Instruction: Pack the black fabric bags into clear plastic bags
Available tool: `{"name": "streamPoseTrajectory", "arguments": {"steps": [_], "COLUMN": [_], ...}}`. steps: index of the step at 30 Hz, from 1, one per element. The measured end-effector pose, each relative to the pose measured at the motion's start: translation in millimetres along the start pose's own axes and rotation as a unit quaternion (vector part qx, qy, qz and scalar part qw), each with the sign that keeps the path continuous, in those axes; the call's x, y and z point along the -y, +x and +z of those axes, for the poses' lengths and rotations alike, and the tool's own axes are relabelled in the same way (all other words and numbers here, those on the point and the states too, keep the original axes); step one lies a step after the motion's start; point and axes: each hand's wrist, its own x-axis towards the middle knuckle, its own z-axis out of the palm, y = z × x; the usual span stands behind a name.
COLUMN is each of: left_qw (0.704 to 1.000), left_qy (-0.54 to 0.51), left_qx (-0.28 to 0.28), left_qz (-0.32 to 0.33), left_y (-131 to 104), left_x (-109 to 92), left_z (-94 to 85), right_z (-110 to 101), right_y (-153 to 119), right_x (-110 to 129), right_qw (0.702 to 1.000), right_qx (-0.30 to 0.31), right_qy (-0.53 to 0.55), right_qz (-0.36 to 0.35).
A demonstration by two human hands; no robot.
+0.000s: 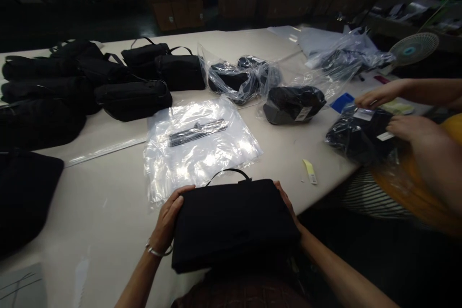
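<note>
Squarish and black, a bag is held at the near edge of a pale table, its long axis running from left to right, the right end set slightly farther off. Its left end is gripped by the left hand, the forefinger laid along the top corner and the thumb pressed to the side. Its right end is braced by the right hand, whose fingertips are hidden behind the bag; how they are bent cannot be told. Whether the underside is borne by the table cannot be seen either. On the far side a thin handle is raised in a loop. Just beyond, toward the far left, clear plastic is spread flat, marked with a dark printed strip; the left hand is placed nearer to it than the right. More black bags are grouped at the far left. At the right, a plastic-wrapped bag is handled by a co-worker's hands.
</note>
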Motion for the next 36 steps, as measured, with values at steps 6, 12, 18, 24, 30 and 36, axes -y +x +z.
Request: {"name": "streamPoseTrajectory", "arguments": {"steps": [6, 12, 18, 24, 30, 36], "left_qw": [0.996, 0.968, 0.891, 0.876, 0.898, 0.937], "left_qy": [0.041, 0.234, 0.402, 0.418, 0.371, 0.307], "left_qx": [0.042, 0.081, 0.186, 0.188, 0.172, 0.147], "left_qz": [0.074, 0.036, 0.104, 0.152, 0.164, 0.074], "left_y": [-5, -9, 6, 0, -18, -22], "left_x": [-12, -44, -73, -64, -57, -57], "left_z": [-4.3, -7.3, 10.8, 12.6, 8.0, 2.0], "right_z": [2, -15, -7, 11, 4, 2], "right_y": [-10, 13, 49, 64, 54, 50], "right_x": [27, 41, 77, 89, 83, 77], "right_qw": [0.997, 0.986, 0.866, 0.812, 0.838, 0.853], "right_qx": [0.032, 0.15, 0.37, 0.466, 0.456, 0.434], "right_qy": [-0.032, -0.07, -0.317, -0.342, -0.299, -0.292], "right_qz": [-0.066, 0.022, -0.109, -0.078, 0.033, 0.01]}}
